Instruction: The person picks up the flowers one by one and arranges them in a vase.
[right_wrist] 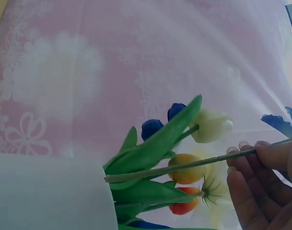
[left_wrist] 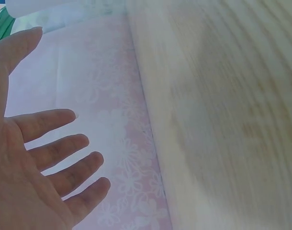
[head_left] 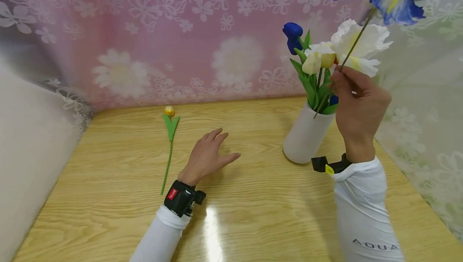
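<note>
My right hand point(head_left: 363, 101) pinches the thin stem of a blue iris point(head_left: 394, 1) with yellow streaks. The stem's lower end point(right_wrist: 107, 178) overlaps the mouth of a white vase point(head_left: 307, 135) in the right wrist view. Inside the vase stand blue tulips point(head_left: 293, 37), a cream tulip point(head_left: 312, 64), a yellow tulip point(right_wrist: 186, 168), a red-orange tulip point(right_wrist: 183, 207) and a large white flower point(head_left: 361, 45), among green leaves. My left hand point(head_left: 204, 155) holds nothing; its fingers are spread above the table, as the left wrist view also shows.
A single yellow-orange tulip point(head_left: 169, 111) with a long green stem lies on the wooden table point(head_left: 108, 165), left of my left hand. Behind the table hangs a pink flowered curtain point(head_left: 173, 37). A pale flowered cloth point(head_left: 427, 133) borders the right side.
</note>
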`<state>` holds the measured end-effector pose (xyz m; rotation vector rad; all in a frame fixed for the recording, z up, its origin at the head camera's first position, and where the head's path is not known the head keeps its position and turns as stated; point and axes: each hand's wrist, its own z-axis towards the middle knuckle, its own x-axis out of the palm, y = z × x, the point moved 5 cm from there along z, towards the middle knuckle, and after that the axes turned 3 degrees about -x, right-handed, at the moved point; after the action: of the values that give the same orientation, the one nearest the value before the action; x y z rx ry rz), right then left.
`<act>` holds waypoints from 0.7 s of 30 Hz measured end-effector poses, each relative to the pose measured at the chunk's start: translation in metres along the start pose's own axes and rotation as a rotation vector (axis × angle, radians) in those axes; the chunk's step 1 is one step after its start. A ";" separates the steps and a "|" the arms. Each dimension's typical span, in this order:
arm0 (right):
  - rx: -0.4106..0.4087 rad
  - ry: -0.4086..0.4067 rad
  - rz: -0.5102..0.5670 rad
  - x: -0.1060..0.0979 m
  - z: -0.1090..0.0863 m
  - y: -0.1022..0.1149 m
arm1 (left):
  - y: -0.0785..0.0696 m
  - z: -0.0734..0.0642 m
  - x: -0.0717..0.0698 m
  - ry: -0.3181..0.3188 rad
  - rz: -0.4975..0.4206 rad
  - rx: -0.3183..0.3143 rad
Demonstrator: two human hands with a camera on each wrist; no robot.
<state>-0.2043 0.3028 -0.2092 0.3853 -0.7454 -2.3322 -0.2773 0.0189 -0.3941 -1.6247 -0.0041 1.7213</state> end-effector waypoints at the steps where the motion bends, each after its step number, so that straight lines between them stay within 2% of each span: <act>1: -0.002 -0.008 -0.007 -0.002 0.001 0.000 | -0.001 0.001 0.000 -0.001 -0.006 0.005; 4: -0.015 -0.026 -0.024 -0.006 0.006 0.000 | -0.006 0.005 0.000 -0.004 -0.021 0.023; 9: 0.064 -0.071 -0.004 -0.009 0.009 -0.009 | -0.016 0.009 0.002 0.005 -0.042 0.050; 12: 0.033 -0.074 -0.016 -0.008 0.008 -0.013 | -0.021 0.012 0.004 0.013 -0.044 0.067; 14: 0.001 -0.059 -0.047 -0.006 0.006 -0.014 | -0.025 0.015 0.005 0.011 -0.034 0.084; 16: 0.007 -0.046 -0.065 -0.006 0.005 -0.016 | -0.028 0.018 0.006 0.009 -0.025 0.100; 21: 0.104 0.043 -0.150 -0.003 0.001 -0.026 | -0.032 0.021 0.008 0.013 -0.022 0.111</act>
<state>-0.2156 0.3213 -0.2234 0.5525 -0.8456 -2.4224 -0.2785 0.0560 -0.3816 -1.5493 0.0785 1.6645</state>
